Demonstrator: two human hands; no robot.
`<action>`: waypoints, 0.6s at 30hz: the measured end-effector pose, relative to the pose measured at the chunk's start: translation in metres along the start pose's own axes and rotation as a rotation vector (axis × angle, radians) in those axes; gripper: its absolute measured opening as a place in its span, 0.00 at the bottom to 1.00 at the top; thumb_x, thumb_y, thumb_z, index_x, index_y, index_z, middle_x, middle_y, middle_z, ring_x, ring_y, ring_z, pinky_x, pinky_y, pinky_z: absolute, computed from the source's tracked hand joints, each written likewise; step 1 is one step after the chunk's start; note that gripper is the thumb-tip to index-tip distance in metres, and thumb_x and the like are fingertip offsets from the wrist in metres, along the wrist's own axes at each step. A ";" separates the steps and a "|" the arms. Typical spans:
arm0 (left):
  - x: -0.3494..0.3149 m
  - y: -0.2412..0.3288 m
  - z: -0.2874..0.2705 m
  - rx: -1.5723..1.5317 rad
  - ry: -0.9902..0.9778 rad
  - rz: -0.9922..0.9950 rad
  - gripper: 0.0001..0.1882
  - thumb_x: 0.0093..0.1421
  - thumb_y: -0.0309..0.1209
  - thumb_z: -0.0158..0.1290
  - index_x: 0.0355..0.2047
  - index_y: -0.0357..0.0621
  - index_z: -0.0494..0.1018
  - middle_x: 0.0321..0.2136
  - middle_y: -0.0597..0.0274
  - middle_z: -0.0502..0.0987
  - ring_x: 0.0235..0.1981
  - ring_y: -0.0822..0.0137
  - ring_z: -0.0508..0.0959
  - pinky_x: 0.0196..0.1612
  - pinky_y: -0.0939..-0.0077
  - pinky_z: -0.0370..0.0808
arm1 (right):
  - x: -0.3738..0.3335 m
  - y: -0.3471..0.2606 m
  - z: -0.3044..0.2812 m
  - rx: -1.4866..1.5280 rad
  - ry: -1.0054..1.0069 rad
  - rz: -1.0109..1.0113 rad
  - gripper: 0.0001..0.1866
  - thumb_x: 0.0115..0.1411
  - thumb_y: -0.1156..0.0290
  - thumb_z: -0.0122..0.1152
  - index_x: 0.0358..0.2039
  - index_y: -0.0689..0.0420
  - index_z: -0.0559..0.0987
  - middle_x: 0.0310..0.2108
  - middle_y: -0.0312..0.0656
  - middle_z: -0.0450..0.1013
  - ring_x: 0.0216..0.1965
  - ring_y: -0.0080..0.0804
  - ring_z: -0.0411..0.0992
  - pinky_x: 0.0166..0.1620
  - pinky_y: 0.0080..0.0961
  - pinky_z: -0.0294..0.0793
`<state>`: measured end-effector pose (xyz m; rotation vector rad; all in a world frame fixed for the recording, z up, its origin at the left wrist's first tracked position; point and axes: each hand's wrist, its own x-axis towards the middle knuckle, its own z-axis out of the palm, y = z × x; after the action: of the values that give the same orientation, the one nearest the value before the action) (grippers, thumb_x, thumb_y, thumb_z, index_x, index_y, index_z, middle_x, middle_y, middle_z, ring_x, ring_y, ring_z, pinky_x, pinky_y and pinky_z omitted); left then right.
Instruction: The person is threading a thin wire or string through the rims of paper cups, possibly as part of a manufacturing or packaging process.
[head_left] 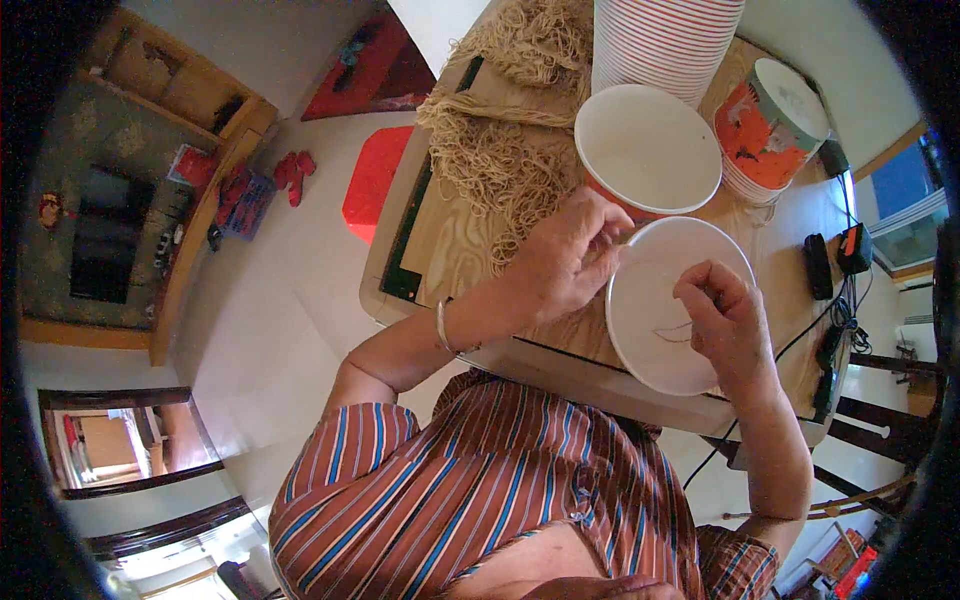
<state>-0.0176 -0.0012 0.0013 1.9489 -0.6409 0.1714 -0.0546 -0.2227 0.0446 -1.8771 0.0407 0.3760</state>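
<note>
A white paper bucket (640, 350) stands open-topped at the table's near edge, right in front of me. Over its inside, my right hand (728, 320) is closed in a pinch, and a thin tan string (672, 332) shows beside its fingers. My left hand (580, 245), with a bangle on the wrist, has its fingers bent together at the bucket's left rim; what they hold, if anything, is hidden. Just beyond, a second white bucket (655, 150) sits mouth up, its lower part partly behind my left hand. Loose tan strings (490, 160) lie heaped left of the buckets.
A tall stack of red-rimmed buckets (665, 45) rises at the back. Right of it are orange-printed buckets (770, 125), one upside down. Black cables and an adapter (853, 250) lie at the table's right edge. A red stool (378, 185) stands left of the wooden table (440, 250).
</note>
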 end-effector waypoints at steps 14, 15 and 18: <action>-0.028 0.022 0.022 -0.309 -0.114 -0.333 0.24 0.58 0.23 0.52 0.55 0.41 0.59 0.44 0.60 0.67 0.35 0.75 0.73 0.42 0.79 0.73 | -0.012 0.015 0.007 0.571 -0.122 0.305 0.08 0.62 0.64 0.56 0.32 0.56 0.74 0.17 0.27 0.60 0.17 0.15 0.58 0.19 0.17 0.59; -0.028 0.023 0.022 -0.342 -0.127 -0.356 0.24 0.58 0.23 0.51 0.55 0.41 0.59 0.45 0.59 0.67 0.36 0.75 0.73 0.43 0.79 0.73 | -0.012 0.017 0.007 0.579 -0.124 0.309 0.09 0.62 0.64 0.56 0.32 0.56 0.73 0.18 0.27 0.60 0.17 0.15 0.58 0.19 0.17 0.59; -0.026 0.024 0.021 -0.391 -0.163 -0.381 0.25 0.59 0.24 0.51 0.56 0.41 0.59 0.47 0.58 0.67 0.37 0.74 0.73 0.43 0.78 0.73 | -0.011 0.018 0.008 0.564 -0.138 0.275 0.08 0.62 0.65 0.56 0.32 0.56 0.73 0.17 0.27 0.59 0.17 0.15 0.57 0.19 0.17 0.59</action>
<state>-0.0557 -0.0179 0.0007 1.6748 -0.3619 -0.3304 -0.0704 -0.2232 0.0289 -1.2860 0.2851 0.6117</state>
